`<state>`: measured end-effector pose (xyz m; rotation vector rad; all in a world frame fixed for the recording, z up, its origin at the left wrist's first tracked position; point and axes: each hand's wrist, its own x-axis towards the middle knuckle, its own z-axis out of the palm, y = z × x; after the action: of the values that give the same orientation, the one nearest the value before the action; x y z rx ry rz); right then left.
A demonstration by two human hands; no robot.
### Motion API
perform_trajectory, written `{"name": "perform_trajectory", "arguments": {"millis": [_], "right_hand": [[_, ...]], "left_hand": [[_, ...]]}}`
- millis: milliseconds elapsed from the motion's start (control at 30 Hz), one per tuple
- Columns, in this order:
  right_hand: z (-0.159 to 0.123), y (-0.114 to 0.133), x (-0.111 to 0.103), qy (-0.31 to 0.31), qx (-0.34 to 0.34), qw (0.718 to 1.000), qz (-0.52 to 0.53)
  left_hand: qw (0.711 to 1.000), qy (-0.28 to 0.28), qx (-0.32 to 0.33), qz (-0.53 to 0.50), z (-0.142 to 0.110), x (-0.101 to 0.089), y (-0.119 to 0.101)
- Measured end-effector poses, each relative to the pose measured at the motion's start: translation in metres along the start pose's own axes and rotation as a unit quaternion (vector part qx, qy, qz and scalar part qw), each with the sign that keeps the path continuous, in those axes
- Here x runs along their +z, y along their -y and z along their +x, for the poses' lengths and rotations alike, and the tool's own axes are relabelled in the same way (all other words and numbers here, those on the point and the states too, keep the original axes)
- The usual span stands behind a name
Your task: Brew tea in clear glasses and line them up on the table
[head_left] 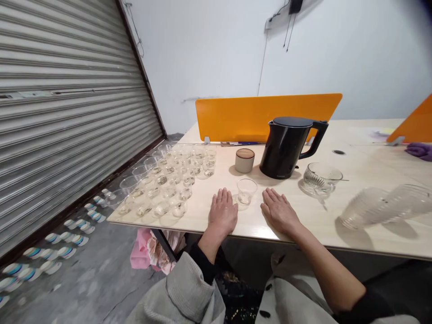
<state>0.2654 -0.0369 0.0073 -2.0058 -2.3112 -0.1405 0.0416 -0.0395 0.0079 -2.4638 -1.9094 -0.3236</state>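
My left hand point(223, 210) lies flat, palm down, on the pale wooden table point(216, 180), its fingers stretched out. My right hand point(278, 209) rests flat on the table too, holding nothing. Between the two stands one clear plastic cup point(246, 191), upright, touched by neither hand as far as I can see. Behind it is a small grey jar point(245, 161) with a wooden lid. A black electric kettle point(285, 147) stands beyond my right hand, its handle to the right. Right of the kettle sits a ribbed glass bowl point(320, 176) with a thin utensil in it.
Several clear cups point(178, 209) stand in rows at the table's left end. Stacked clear cups point(367, 207) lie on their side at the right. An orange divider point(236, 118) crosses the back. Paper cups point(67, 249) line the floor by the metal shutter point(67, 103).
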Motion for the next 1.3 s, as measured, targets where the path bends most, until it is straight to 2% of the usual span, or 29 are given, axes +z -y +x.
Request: {"name": "perform_trajectory", "arguments": {"millis": [467,700,1300], "right_hand": [[0.0009,-0.0025,0.0043,-0.013,-0.004,1.000,0.010],[0.0002,-0.0003,-0.0005,0.000,-0.002,1.000,0.002],[-0.0003,0.0019,-0.0046,0.008,-0.001,1.000,0.002]], "left_hand": [[1.000,0.005,0.000,-0.001,0.0009,-0.0002,0.0002],[1.000,-0.006,0.004,0.001,0.0000,0.0007,0.0006],[1.000,0.006,0.002,-0.008,-0.0007,-0.0021,0.0006]]}}
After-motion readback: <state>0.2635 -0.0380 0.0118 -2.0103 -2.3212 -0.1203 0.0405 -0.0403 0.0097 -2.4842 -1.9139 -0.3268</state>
